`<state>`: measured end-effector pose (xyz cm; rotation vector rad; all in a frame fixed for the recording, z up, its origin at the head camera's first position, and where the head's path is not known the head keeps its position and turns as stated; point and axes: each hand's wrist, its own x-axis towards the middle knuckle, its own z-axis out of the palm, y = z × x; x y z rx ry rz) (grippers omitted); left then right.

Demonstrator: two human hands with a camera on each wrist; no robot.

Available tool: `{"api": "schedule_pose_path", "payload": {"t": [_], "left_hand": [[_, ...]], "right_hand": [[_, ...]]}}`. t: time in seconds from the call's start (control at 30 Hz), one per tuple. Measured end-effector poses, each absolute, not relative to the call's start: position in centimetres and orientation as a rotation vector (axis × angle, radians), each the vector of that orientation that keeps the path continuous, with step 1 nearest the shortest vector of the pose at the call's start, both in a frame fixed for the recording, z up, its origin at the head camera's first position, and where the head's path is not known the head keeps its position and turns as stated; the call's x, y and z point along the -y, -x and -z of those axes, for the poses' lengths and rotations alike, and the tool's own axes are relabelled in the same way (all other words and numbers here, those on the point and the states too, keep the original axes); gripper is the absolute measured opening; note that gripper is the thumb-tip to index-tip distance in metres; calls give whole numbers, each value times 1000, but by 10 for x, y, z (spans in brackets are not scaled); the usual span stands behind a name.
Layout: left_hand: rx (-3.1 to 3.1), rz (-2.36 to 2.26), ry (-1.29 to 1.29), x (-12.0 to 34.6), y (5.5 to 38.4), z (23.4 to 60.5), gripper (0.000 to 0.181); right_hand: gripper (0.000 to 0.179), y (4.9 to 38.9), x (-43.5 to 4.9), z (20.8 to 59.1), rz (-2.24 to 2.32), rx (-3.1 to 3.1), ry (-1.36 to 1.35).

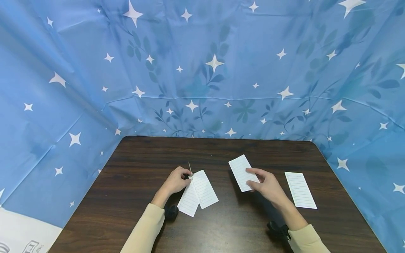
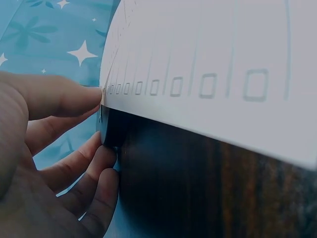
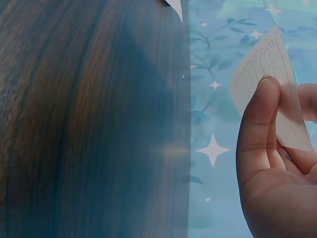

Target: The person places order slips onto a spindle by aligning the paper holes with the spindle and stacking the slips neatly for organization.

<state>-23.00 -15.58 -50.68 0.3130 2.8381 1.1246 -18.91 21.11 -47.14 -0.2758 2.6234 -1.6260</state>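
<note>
My left hand [image 1: 174, 181] pinches the top corner of lined paper slips [image 1: 205, 189] between thumb and fingers. Two of them fan apart over the table, and a thin pale strip sticks up at the pinch; I cannot tell whether it is a string or a paper edge. Small checkbox outlines run along the edge of the lined slip [image 2: 198, 54] in the left wrist view. Farther right, my right hand [image 1: 269, 184] grips another lined slip [image 1: 239, 170] by its right side, tilted above the table. The right wrist view shows its thumb pressed on this slip [image 3: 290, 109], which bends slightly.
One more lined slip [image 1: 300, 189] lies flat on the dark wooden table [image 1: 133, 196], right of my right hand. A blue star-patterned cloth [image 1: 202, 80] hangs behind the table and along its sides. A white printed sheet [image 1: 22, 232] shows at the lower left.
</note>
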Motion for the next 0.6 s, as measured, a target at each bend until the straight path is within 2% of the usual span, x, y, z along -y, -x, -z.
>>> {"api": "schedule_pose_path", "payload": {"t": [0.6], "left_hand": [[-2871,-1086,-347,154,232,507,20]], "right_hand": [[52,189,-200,467,1773,-2428,339]]}}
